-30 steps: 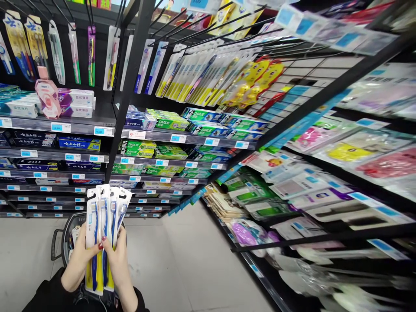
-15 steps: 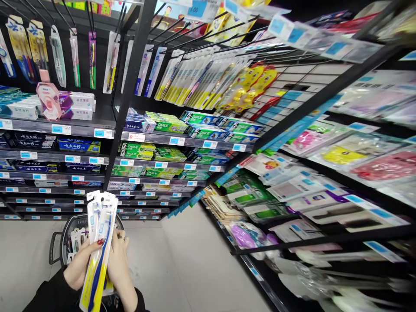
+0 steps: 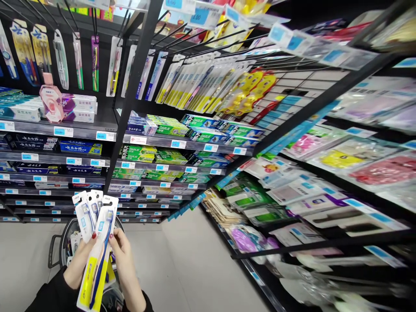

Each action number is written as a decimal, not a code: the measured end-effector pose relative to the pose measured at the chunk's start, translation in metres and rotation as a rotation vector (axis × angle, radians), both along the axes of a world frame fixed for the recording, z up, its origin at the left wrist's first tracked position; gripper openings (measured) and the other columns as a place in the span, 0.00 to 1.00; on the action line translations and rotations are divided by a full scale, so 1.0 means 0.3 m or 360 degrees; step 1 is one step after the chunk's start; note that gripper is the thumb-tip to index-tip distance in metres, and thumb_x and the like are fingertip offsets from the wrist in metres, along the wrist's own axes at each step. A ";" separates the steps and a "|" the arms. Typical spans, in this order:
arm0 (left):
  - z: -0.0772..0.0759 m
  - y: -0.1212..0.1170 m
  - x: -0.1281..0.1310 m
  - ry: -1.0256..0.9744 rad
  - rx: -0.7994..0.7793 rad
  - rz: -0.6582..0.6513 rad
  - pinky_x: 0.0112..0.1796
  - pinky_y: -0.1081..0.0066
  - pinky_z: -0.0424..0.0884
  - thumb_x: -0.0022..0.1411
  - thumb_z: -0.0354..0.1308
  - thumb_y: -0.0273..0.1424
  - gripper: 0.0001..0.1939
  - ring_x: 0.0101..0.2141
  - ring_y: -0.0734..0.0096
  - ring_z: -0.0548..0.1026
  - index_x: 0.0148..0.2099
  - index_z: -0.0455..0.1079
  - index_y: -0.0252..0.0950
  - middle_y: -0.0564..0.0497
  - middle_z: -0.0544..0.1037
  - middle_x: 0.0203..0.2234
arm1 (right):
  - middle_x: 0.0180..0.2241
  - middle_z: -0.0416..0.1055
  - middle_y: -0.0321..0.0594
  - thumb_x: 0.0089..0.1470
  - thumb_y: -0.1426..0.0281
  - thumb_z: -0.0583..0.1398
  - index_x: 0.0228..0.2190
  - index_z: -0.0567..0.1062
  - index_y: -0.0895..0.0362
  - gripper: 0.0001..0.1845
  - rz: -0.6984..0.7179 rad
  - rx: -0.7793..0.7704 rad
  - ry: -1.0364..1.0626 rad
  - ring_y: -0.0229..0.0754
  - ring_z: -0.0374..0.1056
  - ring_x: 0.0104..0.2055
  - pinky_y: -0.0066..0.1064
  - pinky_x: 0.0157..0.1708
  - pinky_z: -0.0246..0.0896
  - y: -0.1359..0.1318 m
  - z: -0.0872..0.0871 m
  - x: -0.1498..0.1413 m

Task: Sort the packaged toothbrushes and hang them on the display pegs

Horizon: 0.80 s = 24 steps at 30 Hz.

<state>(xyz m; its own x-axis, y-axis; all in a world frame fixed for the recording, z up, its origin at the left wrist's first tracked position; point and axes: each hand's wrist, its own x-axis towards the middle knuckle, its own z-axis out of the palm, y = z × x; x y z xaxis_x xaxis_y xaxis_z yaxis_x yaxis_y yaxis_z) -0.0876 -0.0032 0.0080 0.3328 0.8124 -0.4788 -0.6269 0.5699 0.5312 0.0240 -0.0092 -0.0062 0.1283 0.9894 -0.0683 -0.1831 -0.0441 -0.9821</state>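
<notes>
Several carded toothbrushes are fanned out in front of me, upright over the basket. The front toothbrush pack (image 3: 105, 234), white above and yellow below with a blue-handled brush, has its right edge pinched by my right hand (image 3: 122, 255). My left hand (image 3: 79, 262) is closed around the other toothbrush packs (image 3: 83, 221) behind it, thumb on the cards. Its lower fingers are hidden by the packs. Below both hands stands a dark shopping basket (image 3: 63, 242) with more packaged items inside, partly covered by my arms.
Ahead, toothbrush packs (image 3: 195, 82) hang on hooks above shelves of boxed toothpaste (image 3: 206, 134). A pink mouthwash bottle (image 3: 51, 102) stands at left. A rack of bagged goods (image 3: 302, 186) runs along the right. Grey floor (image 3: 182, 264) lies between the shelves and rack.
The packs have spread from a tight stack into a fan, the rear ones moving left. My right hand has shifted from behind the stack to the front pack's right edge.
</notes>
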 end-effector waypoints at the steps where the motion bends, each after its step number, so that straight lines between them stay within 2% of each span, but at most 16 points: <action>1: 0.002 0.002 -0.001 0.0036 0.0000 -0.0004 0.43 0.65 0.69 0.54 0.57 0.37 0.26 0.43 0.58 0.73 0.54 0.60 0.34 0.42 0.74 0.44 | 0.25 0.63 0.33 0.49 0.61 0.58 0.25 0.66 0.56 0.12 -0.0029 -0.0006 0.0091 0.37 0.60 0.29 0.27 0.31 0.56 0.003 0.004 0.002; 3: 0.004 0.005 -0.003 0.0083 0.0012 0.0004 0.43 0.63 0.69 0.55 0.56 0.39 0.26 0.43 0.56 0.73 0.53 0.61 0.33 0.41 0.74 0.45 | 0.26 0.64 0.33 0.48 0.62 0.58 0.27 0.66 0.55 0.10 -0.0072 -0.0035 0.0389 0.38 0.62 0.28 0.28 0.30 0.58 0.009 0.018 0.014; 6: 0.002 0.008 -0.012 0.0014 0.0053 0.0037 0.44 0.61 0.68 0.55 0.57 0.34 0.26 0.44 0.55 0.72 0.55 0.59 0.34 0.43 0.73 0.47 | 0.25 0.63 0.33 0.48 0.66 0.59 0.30 0.65 0.54 0.07 -0.0107 -0.0098 0.0957 0.35 0.62 0.25 0.26 0.24 0.58 0.020 0.029 0.051; 8: -0.001 0.010 -0.023 -0.0041 0.0054 0.0066 0.45 0.60 0.68 0.54 0.57 0.31 0.29 0.44 0.55 0.72 0.57 0.56 0.35 0.44 0.73 0.46 | 0.21 0.59 0.30 0.47 0.70 0.60 0.29 0.65 0.55 0.06 -0.0023 -0.0153 0.1275 0.30 0.56 0.18 0.21 0.17 0.53 0.029 0.020 0.088; 10: -0.004 0.013 -0.035 -0.0026 0.0011 0.0094 0.44 0.58 0.69 0.53 0.58 0.30 0.31 0.43 0.55 0.73 0.59 0.53 0.36 0.44 0.74 0.46 | 0.18 0.53 0.27 0.47 0.73 0.60 0.28 0.66 0.57 0.05 0.0117 -0.0191 0.1512 0.26 0.46 0.14 0.17 0.13 0.47 0.035 0.004 0.128; 13: -0.008 0.018 -0.051 0.0000 -0.0041 0.0102 0.44 0.59 0.69 0.54 0.57 0.30 0.34 0.43 0.55 0.73 0.61 0.49 0.39 0.44 0.72 0.48 | 0.18 0.50 0.25 0.51 0.75 0.57 0.30 0.67 0.58 0.02 0.0243 -0.0210 0.1698 0.24 0.40 0.12 0.15 0.10 0.44 0.042 -0.005 0.175; 20: -0.020 -0.008 -0.053 0.0060 -0.0150 0.0081 0.45 0.58 0.68 0.53 0.57 0.30 0.39 0.43 0.55 0.73 0.63 0.42 0.40 0.44 0.73 0.47 | 0.17 0.51 0.25 0.57 0.81 0.49 0.27 0.64 0.59 0.10 0.0211 -0.0197 0.2072 0.22 0.50 0.13 0.08 0.14 0.50 0.098 0.058 0.245; 24: -0.033 -0.032 -0.048 -0.0031 -0.0248 0.0056 0.49 0.56 0.64 0.52 0.55 0.29 0.37 0.44 0.53 0.72 0.62 0.46 0.36 0.44 0.75 0.44 | 0.19 0.54 0.26 0.57 0.81 0.47 0.26 0.62 0.58 0.11 0.0213 -0.0183 0.2130 0.21 0.51 0.14 0.07 0.14 0.48 0.125 0.073 0.272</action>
<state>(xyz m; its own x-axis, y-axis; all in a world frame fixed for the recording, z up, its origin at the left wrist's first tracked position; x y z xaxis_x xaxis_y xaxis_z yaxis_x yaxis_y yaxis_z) -0.1020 -0.0128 -0.0020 0.3161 0.7399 -0.5938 -0.6573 0.6221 0.4254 0.1056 0.0283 0.0155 -0.1978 0.9692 -0.1467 -0.9775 -0.2062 -0.0442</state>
